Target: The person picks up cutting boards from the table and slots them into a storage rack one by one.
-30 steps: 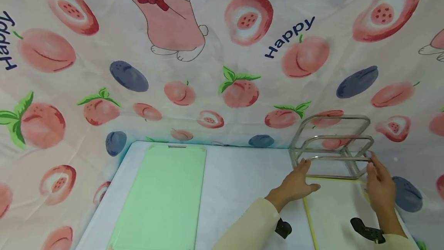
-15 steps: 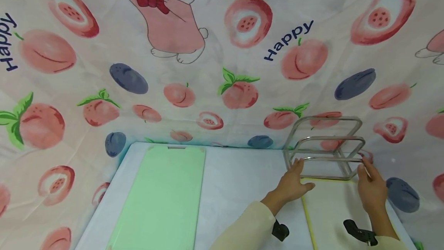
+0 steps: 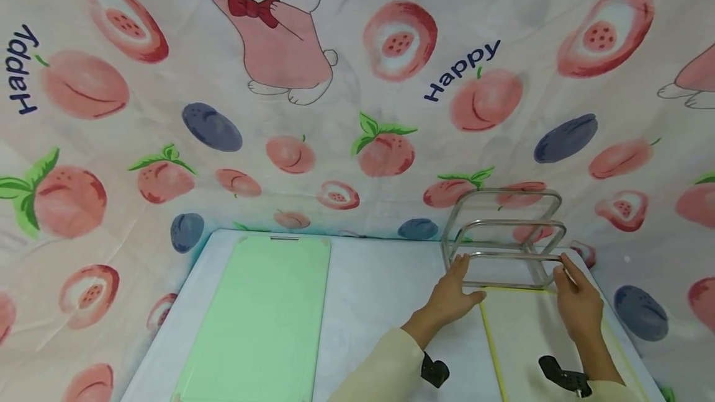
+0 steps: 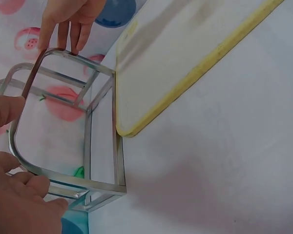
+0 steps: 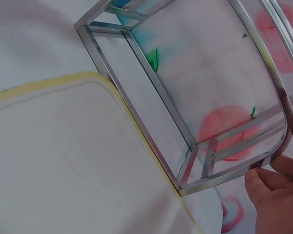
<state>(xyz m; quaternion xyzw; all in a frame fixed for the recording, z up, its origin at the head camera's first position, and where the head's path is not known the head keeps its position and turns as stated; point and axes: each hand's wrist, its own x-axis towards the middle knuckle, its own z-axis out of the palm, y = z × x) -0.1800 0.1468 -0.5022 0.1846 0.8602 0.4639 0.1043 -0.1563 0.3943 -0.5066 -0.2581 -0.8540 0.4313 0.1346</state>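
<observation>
A silver metal rack [image 3: 514, 257] with several rounded hoops stands at the back right of the white table, in the head view. My left hand [image 3: 447, 296] grips the left side of its front hoop. In the left wrist view the thumb lies on the near side of the tube, with the fingers curled round the hoop's outer side. My right hand [image 3: 581, 306] holds the hoop's opposite side, its fingertips on the tube in the right wrist view. Just in front of the rack lies a white cutting board [image 3: 536, 340] with a yellow edge, close against the base bar.
A green cutting board [image 3: 257, 321] lies flat on the left of the table [image 3: 391, 290]. Behind and beside the table hangs a fruit-printed cloth [image 3: 335, 123]. Black wrist devices [image 3: 434, 371] show at both sleeves.
Both hands have shifted the rack leftward along the back of the table, keeping their hold. More of the white board's right side now shows. The head view has moved slightly.
</observation>
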